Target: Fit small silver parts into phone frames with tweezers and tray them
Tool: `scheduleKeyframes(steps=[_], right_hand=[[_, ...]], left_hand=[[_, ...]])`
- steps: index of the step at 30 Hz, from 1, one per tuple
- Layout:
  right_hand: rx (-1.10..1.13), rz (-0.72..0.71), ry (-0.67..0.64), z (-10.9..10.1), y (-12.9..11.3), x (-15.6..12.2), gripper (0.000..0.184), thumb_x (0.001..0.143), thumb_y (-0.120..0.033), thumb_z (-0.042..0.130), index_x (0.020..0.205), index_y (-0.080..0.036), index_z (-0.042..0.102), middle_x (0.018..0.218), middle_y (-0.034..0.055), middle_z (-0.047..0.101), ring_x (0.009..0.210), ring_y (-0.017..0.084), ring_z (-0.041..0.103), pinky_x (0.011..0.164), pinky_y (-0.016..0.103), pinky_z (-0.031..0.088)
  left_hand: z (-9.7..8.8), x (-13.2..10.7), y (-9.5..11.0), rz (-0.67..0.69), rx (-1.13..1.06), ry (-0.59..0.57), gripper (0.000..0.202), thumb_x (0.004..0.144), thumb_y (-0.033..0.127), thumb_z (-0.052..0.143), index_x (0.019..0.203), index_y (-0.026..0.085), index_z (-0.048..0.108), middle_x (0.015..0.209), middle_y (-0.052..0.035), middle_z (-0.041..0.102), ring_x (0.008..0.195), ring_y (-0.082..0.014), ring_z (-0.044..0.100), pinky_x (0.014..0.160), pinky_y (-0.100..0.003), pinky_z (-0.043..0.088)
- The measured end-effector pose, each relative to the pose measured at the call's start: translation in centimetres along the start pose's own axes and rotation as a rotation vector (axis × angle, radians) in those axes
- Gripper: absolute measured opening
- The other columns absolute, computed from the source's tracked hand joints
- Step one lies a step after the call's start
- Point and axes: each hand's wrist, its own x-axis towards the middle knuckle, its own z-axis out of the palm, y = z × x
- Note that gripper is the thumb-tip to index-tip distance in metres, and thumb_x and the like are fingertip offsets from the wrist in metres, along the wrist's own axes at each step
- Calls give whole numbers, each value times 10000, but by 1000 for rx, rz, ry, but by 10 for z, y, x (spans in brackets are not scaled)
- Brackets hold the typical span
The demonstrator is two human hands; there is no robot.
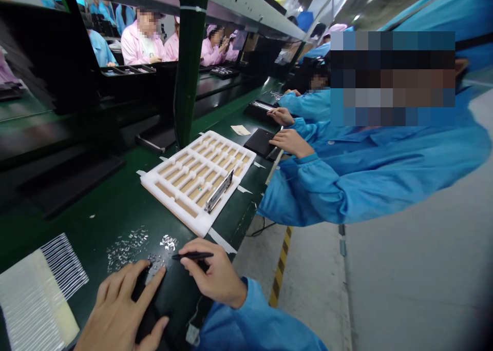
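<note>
My right hand (215, 276) pinches a slim black pen-shaped tool (193, 256), its tip pointing left over the green bench top. Small shiny metal pieces (129, 246) lie scattered there, with a tighter cluster (168, 242) close to the tool's tip. Fingers spread, my left hand (119, 307) rests low over the bench, its fingertips beside or on the nearest pieces. A dark shape under that palm is mostly hidden. Beyond both hands sits a white foam tray (177, 161) with slots, and a thin metal-framed part (219, 191) stands tilted in its near right side.
Sheets with rows of white strips (34, 305) lie at the left. A green post (188, 69) rises behind the tray. To the right, a co-worker in a blue smock (308, 181) works by a black box (260, 141). White tape pieces (222, 240) mark the bench edge.
</note>
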Motion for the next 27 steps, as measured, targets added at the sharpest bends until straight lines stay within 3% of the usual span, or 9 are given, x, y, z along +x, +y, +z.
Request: scheduleKeyframes(steps=[5, 11, 19, 22, 27], right_hand=[[5, 19, -1, 1, 4, -2, 126, 976, -188, 703, 1024, -195, 820, 974, 89, 789, 790, 201, 761, 660, 281, 626], [27, 67, 28, 2, 5, -3, 107, 962, -209, 721, 1019, -194, 811, 945, 88, 777, 742, 199, 749, 616, 283, 618], [-9, 17, 8, 1, 1, -2, 112, 958, -202, 707, 1005, -180, 806, 951, 95, 784, 711, 178, 737, 577, 245, 597], [50, 89, 0, 4, 4, -1, 108, 946, -229, 734, 995, -169, 810, 931, 88, 783, 651, 163, 717, 556, 243, 597], [199, 272, -63, 6, 6, 9, 198, 917, -345, 796, 955, -151, 785, 703, 17, 698, 553, 152, 672, 498, 239, 562]], left_hand=[[0, -1, -1, -15, -26, -7, 583, 926, 478, 689, 1466, 262, 640, 1343, -133, 650, 1209, -313, 583, 924, -432, 493], [5, -7, 0, -125, -53, -29, 613, 964, 500, 668, 1531, 285, 581, 1443, -140, 592, 1270, -337, 550, 982, -469, 486], [-2, 0, 7, -29, 23, -8, 530, 958, 407, 649, 1464, 251, 639, 1382, -123, 654, 1226, -305, 601, 952, -431, 471], [-2, 6, 9, -56, 2, -34, 545, 947, 375, 642, 1479, 255, 624, 1386, -125, 654, 1239, -314, 605, 958, -433, 479], [7, 11, 10, -98, -9, -28, 529, 931, 389, 663, 1452, 294, 645, 1408, -142, 634, 1229, -353, 595, 934, -470, 495]])
